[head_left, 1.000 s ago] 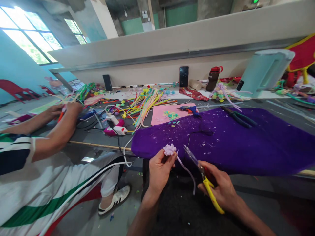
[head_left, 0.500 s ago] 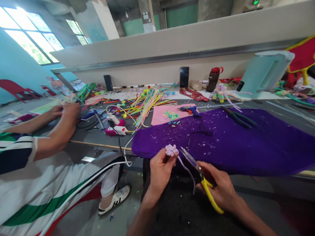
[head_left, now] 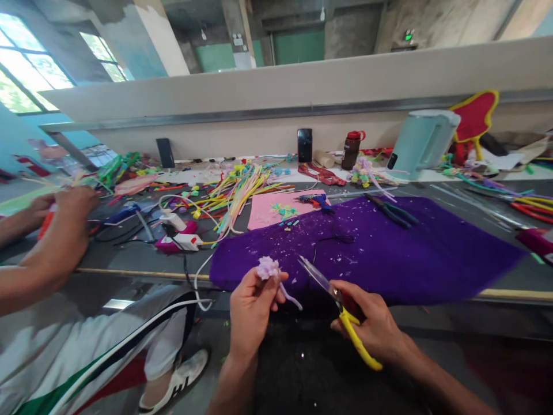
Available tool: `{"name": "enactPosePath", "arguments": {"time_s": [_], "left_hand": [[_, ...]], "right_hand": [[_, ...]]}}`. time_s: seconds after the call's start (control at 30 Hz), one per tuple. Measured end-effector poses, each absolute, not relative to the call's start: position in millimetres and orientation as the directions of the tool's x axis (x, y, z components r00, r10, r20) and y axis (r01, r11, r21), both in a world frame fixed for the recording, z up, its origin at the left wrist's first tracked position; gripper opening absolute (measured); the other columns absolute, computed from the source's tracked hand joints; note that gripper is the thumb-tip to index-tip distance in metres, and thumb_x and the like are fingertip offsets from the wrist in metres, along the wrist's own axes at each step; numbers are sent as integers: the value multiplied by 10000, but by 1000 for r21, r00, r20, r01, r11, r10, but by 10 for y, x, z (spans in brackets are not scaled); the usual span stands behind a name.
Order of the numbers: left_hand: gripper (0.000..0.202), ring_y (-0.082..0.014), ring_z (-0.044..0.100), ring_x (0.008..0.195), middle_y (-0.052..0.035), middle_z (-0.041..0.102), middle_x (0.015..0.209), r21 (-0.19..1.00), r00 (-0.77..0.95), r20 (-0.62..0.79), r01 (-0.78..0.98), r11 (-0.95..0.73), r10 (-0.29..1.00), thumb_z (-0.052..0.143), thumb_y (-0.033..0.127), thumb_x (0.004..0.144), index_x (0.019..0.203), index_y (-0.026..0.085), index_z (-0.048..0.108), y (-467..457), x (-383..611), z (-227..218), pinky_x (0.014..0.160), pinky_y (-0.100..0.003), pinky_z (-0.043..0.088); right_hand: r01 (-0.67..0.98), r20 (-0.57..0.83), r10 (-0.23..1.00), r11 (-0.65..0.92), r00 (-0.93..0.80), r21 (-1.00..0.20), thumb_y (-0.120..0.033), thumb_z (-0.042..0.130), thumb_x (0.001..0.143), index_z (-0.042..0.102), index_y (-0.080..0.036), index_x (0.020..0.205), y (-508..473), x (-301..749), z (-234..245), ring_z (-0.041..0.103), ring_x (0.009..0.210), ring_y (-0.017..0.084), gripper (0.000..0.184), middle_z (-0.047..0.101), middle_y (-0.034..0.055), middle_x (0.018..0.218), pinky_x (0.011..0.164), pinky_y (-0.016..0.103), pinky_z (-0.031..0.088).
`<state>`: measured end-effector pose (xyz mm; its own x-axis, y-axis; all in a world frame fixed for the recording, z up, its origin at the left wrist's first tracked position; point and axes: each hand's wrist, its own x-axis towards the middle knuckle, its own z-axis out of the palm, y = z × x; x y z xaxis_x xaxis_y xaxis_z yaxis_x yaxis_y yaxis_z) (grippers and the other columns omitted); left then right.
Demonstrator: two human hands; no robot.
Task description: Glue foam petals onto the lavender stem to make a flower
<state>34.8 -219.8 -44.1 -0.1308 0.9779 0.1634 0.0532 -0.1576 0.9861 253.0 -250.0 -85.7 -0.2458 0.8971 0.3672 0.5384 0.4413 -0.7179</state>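
Between the thumb and fingers of my left hand (head_left: 254, 311) is a pale lilac pipe cleaner flower (head_left: 268, 268). A lilac pipe cleaner strand (head_left: 292, 298) trails from under it to the right. Scissors with yellow handles (head_left: 352, 334) are in my right hand (head_left: 367, 317), their blades pointing up and left towards the flower but apart from it. The blades look closed or nearly so. Both hands are held at the near edge of a purple cloth (head_left: 401, 259) strewn with small light scraps.
A glue gun (head_left: 317, 200) lies on a pink sheet (head_left: 263, 207). Pliers (head_left: 391, 210) rest on the cloth. Pipe cleaners (head_left: 242, 190), a power strip (head_left: 177, 241), a bottle (head_left: 352, 150) and a kettle (head_left: 423, 141) stand or lie beyond. A co-worker's hand (head_left: 73, 207) works at left.
The view has turned to the right. My left hand has turned the flower, and the strand now shows shorter, nearer my fingers. The scissors stay in my right hand, apart from the flower.
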Motion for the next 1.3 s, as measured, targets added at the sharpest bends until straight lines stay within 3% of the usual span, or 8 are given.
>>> {"name": "enactPosePath", "arguments": {"time_s": [0.13,0.27,0.5,0.77,0.93,1.1,1.3], "left_hand": [[171,-67,504,484,-29,670,749,989,-89,148,-14,-150,985,602,292,782,891,164,630,-2226,311,-426,414,-167,382],[187,-77,511,485,-19,647,661,991,-34,134,-19,-135,990,592,313,787,881,160,642,-2258,278,-420,417,-168,378],[202,-68,492,486,-32,661,718,994,-45,112,-7,-112,993,600,331,777,867,157,649,-2277,268,-389,424,-167,366],[257,-70,448,456,32,531,510,994,-100,108,-3,-108,989,588,343,788,949,151,645,-2272,194,-452,413,-165,341],[296,-72,459,433,4,608,575,996,-62,84,-20,-85,995,613,346,763,975,141,640,-2209,169,-519,399,-179,363],[263,-89,505,452,-24,662,662,995,-81,26,-99,-34,996,698,298,670,877,144,647,-2212,213,-460,379,-184,382],[211,-83,500,426,-28,671,665,985,-119,13,-167,-33,993,723,289,630,752,139,637,-2237,276,-365,345,-176,368]], "right_hand": [[534,317,915,403,-250,-743,-187,665,676,450,-263,1188,-2526,2565,-777,451,527,96,560,523,-62,669,505,198,373],[521,300,913,404,-276,-752,-193,656,692,437,-268,1202,-2518,2577,-785,446,526,98,560,514,-66,660,502,198,373],[548,360,864,503,-353,-668,-211,643,713,414,-252,1227,-2506,2530,-816,544,614,123,564,596,-25,774,574,222,430],[759,447,818,537,-362,-369,-304,637,752,456,-220,1217,-2296,2869,-581,575,613,134,506,595,5,780,569,232,425],[905,374,895,349,-244,-243,-398,595,776,472,-209,1230,-2094,3245,-390,607,651,160,507,636,24,817,597,253,428],[989,243,970,45,-10,-138,-460,554,784,454,-260,1259,-1738,3503,-314,646,748,201,525,673,11,828,617,257,415],[981,200,962,-169,186,-101,-425,483,826,424,-146,1277,-1124,3672,-323,647,844,282,534,684,131,932,648,305,415]]}}
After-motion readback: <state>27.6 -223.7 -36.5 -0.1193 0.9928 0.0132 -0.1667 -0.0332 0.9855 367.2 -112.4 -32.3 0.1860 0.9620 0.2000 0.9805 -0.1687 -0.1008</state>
